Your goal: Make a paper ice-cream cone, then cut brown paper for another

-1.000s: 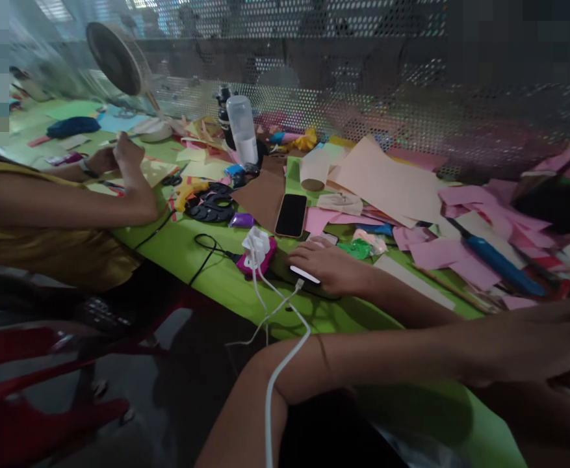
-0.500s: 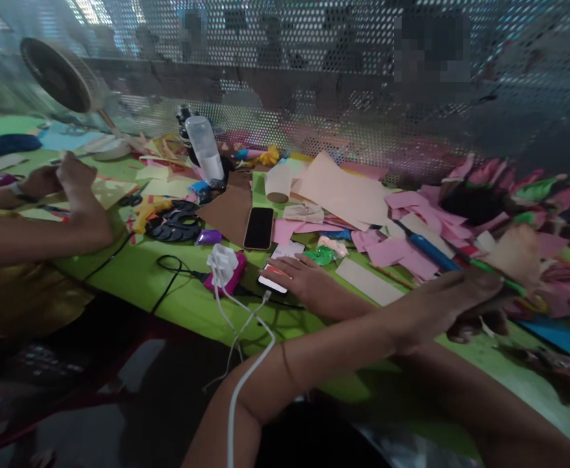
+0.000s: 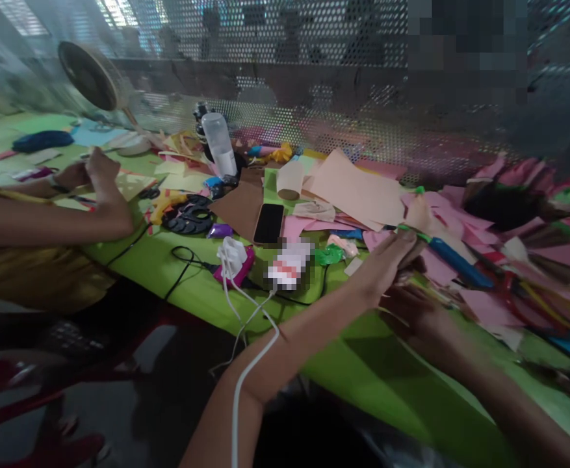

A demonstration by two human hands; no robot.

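My left hand (image 3: pixel 387 263) is closed round a peach paper piece (image 3: pixel 418 211) with green bands, which stands up above the fingers. My right hand (image 3: pixel 414 309) is just below it, smeared by motion, with a thin pale edge beside its fingers; what it holds, if anything, cannot be made out. A lit phone (image 3: pixel 287 268) with a white cable lies left of my left hand. Behind it is a dark-screened phone (image 3: pixel 269 224). Blue-handled pliers or a similar tool (image 3: pixel 460 260) lie right of my hands, among pink paper pieces (image 3: pixel 492 305).
A pink power adapter (image 3: pixel 240 266) with white cables stands on the green table (image 3: pixel 187 292). Behind are a bottle (image 3: pixel 220 146), black tape rolls (image 3: pixel 192 214), a paper cup (image 3: pixel 289 181) and peach sheets (image 3: pixel 357 188). At left, a person's hands (image 3: pixel 92 172) work near a fan (image 3: pixel 90 77).
My right hand has left the lit phone and come back beside my left hand. My left hand has moved leftward with the peach piece, now upright. The view has shifted a little.
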